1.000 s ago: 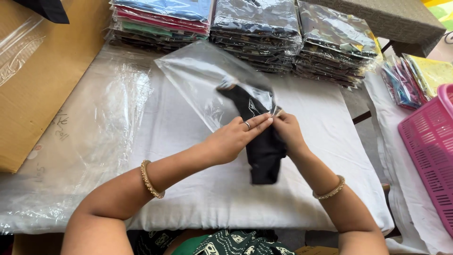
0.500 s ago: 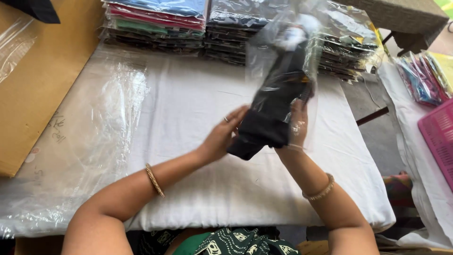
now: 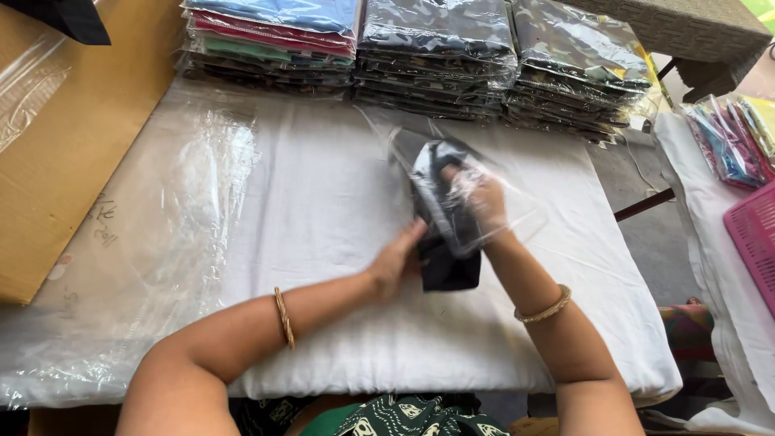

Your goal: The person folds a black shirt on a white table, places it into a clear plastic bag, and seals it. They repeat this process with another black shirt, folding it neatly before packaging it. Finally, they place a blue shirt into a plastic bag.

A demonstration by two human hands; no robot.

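A worktop covered with a white padded cloth fills the middle of the view, and a loose sheet of clear plastic film lies over its left part. At the far edge stand three stacks of flat garments packed in clear bags: a stack of colourful packed garments on the left, a stack of dark packed garments in the middle and another dark patterned stack on the right. A brown cardboard box stands to the left of the worktop. On the far right, off the worktop, the corner of a pink plastic basket is visible, and more small colourful packets lie just beyond it. Near the middle of the worktop, a little to the right, the person holds a folded black garment that is partly inside a clear plastic bag. The left hand is closed on the near left edge of the garment, at its lower end outside the bag. The right hand is inside the bag and grips the garment from the right side, with the plastic lying over the fingers. Each wrist carries a thin golden bangle.
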